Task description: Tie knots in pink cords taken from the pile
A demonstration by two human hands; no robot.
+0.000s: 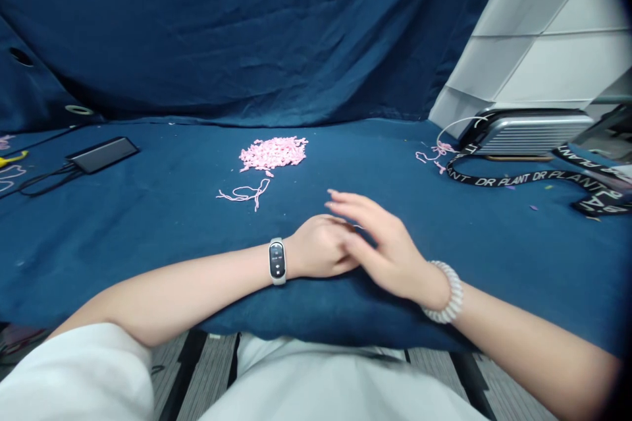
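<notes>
My left hand, with a fitness band on its wrist, is curled closed above the near part of the blue cloth. What its fingers hold, if anything, is hidden. My right hand, wearing a pale coiled band, has its fingers stretched out over the left hand's knuckles, its thumb at or near the left fingers. A short bit of pale thread shows between the two hands. Beyond them lie a loose pink string and a heap of small pink pieces.
A dark flat device with cables lies at the left. To the right are a silver ribbed case, a black lettered strap and more pink string. The blue cloth covers the table; a blue curtain hangs behind.
</notes>
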